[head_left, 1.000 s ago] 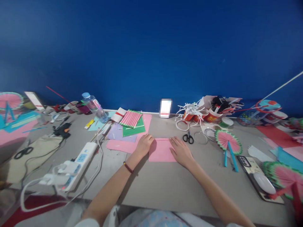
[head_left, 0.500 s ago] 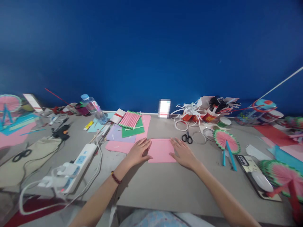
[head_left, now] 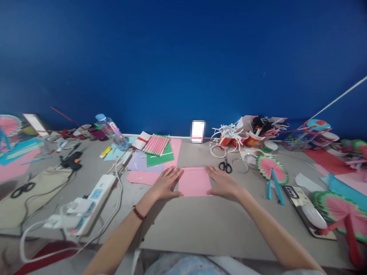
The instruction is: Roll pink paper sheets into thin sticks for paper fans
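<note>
A pink sheet of paper (head_left: 195,183) lies on the grey table in front of me, with a narrow fold along its far edge. At its left side rests my left hand (head_left: 166,185), fingers stretched toward the fold and thumb near the lower left corner. My right hand (head_left: 225,182) mirrors it on the right side, its fingers at the upper right corner and its thumb by the lower right one. Both hands are open and touch the paper without gripping it. Just past the right hand lie black-handled scissors (head_left: 225,166).
A pleated pink piece (head_left: 157,145) lies on green paper (head_left: 168,157) at back left. A water bottle (head_left: 112,131) and power strip (head_left: 96,202) stand left. On the right are a pink paper fan (head_left: 272,170), a phone (head_left: 298,202) under a mouse (head_left: 314,216), and cups (head_left: 254,139).
My thumbs have shifted slightly toward the near corners of the pink paper, and my right hand lies a little flatter. The whole view has drifted slightly.
</note>
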The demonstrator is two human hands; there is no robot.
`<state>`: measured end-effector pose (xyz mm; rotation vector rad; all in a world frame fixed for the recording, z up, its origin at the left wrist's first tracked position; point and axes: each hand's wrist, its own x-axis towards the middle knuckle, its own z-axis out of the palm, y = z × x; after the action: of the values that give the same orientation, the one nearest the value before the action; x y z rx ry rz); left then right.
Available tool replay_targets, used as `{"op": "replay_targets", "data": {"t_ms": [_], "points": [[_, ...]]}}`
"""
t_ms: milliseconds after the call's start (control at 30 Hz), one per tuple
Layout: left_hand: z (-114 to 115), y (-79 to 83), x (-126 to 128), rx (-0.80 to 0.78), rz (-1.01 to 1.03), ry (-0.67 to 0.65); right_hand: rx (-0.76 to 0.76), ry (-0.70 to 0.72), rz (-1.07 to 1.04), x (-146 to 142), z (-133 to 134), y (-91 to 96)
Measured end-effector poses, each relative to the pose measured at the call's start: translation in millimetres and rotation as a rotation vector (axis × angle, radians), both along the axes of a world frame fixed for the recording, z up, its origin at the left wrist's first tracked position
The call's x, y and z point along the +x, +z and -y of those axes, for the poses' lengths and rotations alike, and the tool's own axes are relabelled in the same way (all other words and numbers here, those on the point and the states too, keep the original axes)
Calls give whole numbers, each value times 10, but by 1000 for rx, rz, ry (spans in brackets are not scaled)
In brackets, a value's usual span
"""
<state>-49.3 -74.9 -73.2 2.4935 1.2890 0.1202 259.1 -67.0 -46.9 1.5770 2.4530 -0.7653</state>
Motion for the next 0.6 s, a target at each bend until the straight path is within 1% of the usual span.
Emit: {"op": "replay_targets", "data": {"t_ms": [100, 167, 367, 600], "points": [[4, 8, 4, -12, -5, 22, -2, 1, 22, -21, 5, 38], [8, 20, 10, -19, -15, 29, 8, 4, 22, -24, 5, 32], [17, 50, 24, -7, -34, -5, 42, 10, 10, 4, -3, -35], [6, 80, 25, -39, -58, -12, 33, 8, 5, 9, -20, -29]]}}
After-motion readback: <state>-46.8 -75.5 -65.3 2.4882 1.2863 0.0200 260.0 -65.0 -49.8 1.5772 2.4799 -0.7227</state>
